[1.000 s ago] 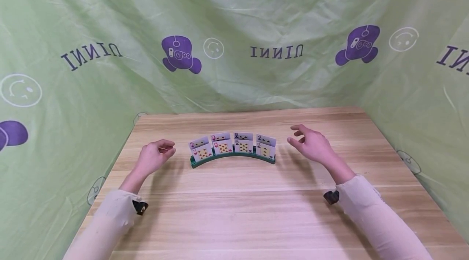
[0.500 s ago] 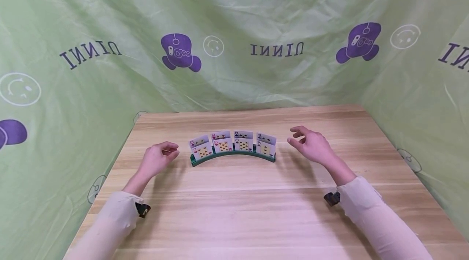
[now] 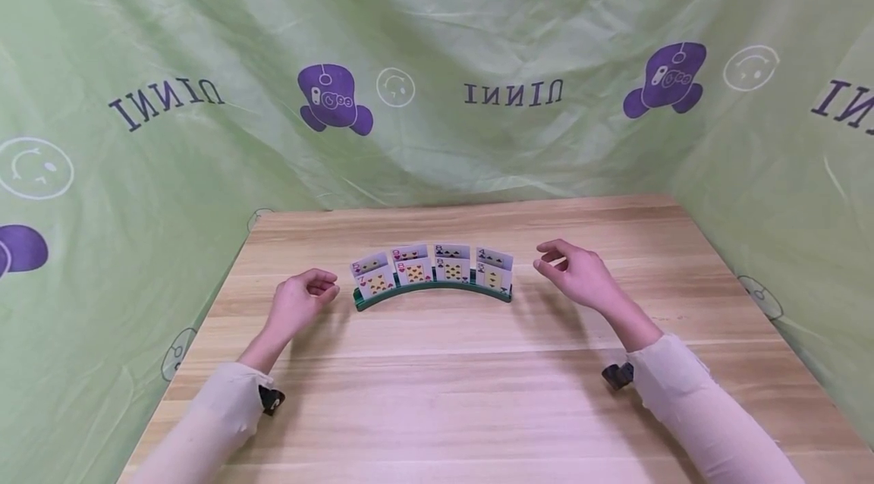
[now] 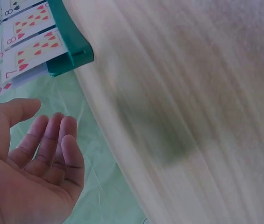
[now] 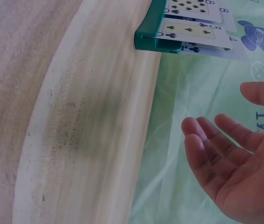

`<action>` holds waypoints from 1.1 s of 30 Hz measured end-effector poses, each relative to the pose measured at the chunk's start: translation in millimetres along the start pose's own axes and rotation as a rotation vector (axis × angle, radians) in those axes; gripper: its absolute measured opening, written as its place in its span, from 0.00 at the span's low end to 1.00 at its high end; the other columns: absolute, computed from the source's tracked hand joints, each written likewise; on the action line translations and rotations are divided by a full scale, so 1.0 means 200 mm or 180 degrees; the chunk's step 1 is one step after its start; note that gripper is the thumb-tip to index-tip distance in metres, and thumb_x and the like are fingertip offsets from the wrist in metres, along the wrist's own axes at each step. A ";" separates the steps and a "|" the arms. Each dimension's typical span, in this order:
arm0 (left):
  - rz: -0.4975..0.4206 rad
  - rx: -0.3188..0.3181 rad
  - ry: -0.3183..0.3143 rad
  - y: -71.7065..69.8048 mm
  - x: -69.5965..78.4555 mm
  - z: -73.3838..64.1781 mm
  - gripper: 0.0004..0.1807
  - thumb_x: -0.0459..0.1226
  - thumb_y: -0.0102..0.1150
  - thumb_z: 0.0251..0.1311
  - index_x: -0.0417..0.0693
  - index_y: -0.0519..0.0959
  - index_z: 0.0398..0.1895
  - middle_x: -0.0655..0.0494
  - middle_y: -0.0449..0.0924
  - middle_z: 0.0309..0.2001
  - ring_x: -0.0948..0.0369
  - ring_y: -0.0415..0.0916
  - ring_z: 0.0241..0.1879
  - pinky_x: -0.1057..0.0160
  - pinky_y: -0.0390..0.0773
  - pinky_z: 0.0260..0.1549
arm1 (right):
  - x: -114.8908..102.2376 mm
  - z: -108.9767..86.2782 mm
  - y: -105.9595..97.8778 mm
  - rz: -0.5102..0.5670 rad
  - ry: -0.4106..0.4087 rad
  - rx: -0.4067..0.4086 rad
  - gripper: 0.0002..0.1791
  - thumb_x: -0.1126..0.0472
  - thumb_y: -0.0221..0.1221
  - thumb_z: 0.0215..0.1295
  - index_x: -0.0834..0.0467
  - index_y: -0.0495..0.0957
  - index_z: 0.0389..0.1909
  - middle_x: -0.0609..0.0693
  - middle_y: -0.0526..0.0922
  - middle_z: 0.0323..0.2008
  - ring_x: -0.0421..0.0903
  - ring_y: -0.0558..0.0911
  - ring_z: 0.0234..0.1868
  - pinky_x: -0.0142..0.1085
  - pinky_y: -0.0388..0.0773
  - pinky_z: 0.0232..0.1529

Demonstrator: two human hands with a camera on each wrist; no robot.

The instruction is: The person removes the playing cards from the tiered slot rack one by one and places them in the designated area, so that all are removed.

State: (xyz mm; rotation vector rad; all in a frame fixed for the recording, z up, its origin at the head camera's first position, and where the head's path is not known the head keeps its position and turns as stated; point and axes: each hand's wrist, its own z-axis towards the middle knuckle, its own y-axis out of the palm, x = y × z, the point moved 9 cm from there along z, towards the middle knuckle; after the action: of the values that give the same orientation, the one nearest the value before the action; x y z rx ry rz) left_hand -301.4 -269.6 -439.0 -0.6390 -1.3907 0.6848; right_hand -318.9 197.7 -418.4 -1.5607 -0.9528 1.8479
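A curved green card holder [image 3: 434, 286] stands on the table with playing cards upright in two rows. In front are the seven of hearts [image 3: 376, 284], the eight of hearts [image 4: 29, 22], an eight of a black suit [image 3: 453, 270] and the three of clubs [image 5: 190, 30]. Behind them show a five, a nine, another eight and a four, partly hidden. To the left of the holder my left hand [image 3: 298, 305] hovers with loosely curled fingers and nothing in it. On the other side my right hand [image 3: 579, 276] hangs in the air, fingers relaxed, a short way off the three of clubs.
The wooden table [image 3: 437, 400] reaches back to a green cloth [image 3: 437, 158] that also hangs along both sides. Each wrist carries a small black camera, one below the left sleeve [image 3: 271, 399] and one below the right sleeve [image 3: 617, 375].
My left hand has drifted right, nearer the holder's left end. The right hand has dipped slightly and stays beside the right end. Cards and holder stand as before.
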 end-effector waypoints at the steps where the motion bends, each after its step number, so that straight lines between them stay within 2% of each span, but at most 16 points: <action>1: -0.0020 0.0008 -0.0003 0.00 0.00 0.00 0.14 0.37 0.64 0.63 0.40 0.82 0.49 0.46 0.86 0.41 0.54 0.83 0.39 0.65 0.81 0.36 | 0.00 0.00 0.00 0.0015 0.0003 0.0001 0.24 0.46 0.56 0.71 0.57 0.75 0.60 0.57 0.86 0.50 0.55 0.85 0.47 0.48 0.82 0.45; 13: -0.0028 0.0039 -0.0067 0.06 -0.03 -0.03 0.12 0.36 0.65 0.62 0.40 0.82 0.47 0.48 0.86 0.39 0.58 0.83 0.37 0.65 0.82 0.39 | -0.01 -0.02 0.02 0.0185 -0.0009 -0.0027 0.21 0.49 0.56 0.72 0.59 0.78 0.57 0.57 0.85 0.49 0.52 0.83 0.44 0.40 0.80 0.40; 19: -0.0050 0.0066 -0.0061 0.08 -0.02 -0.03 0.12 0.36 0.65 0.62 0.41 0.82 0.46 0.48 0.87 0.39 0.57 0.83 0.37 0.63 0.82 0.40 | -0.01 -0.03 0.03 0.0320 0.0003 -0.0039 0.20 0.50 0.55 0.73 0.60 0.78 0.55 0.57 0.86 0.45 0.51 0.84 0.40 0.36 0.79 0.35; 27: 0.0002 0.0040 -0.0054 0.10 0.00 -0.04 0.12 0.36 0.65 0.61 0.41 0.83 0.46 0.48 0.87 0.39 0.57 0.83 0.36 0.59 0.83 0.40 | -0.02 -0.04 0.06 0.0494 0.0018 -0.0104 0.19 0.50 0.54 0.74 0.60 0.78 0.53 0.61 0.86 0.43 0.56 0.85 0.39 0.37 0.78 0.33; 33: -0.0004 0.0067 -0.0084 0.12 -0.01 -0.04 0.11 0.36 0.66 0.60 0.41 0.83 0.44 0.48 0.87 0.38 0.58 0.83 0.35 0.62 0.82 0.39 | -0.03 -0.05 0.07 0.0571 0.0020 -0.0157 0.19 0.50 0.54 0.74 0.60 0.78 0.54 0.62 0.86 0.44 0.56 0.86 0.40 0.37 0.78 0.33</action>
State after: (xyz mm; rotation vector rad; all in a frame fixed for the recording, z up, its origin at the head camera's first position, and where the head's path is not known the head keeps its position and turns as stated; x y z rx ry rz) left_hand -294.5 -255.5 -459.3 -0.6144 -1.4065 0.7083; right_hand -308.1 185.7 -426.8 -1.7303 -0.8865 1.9523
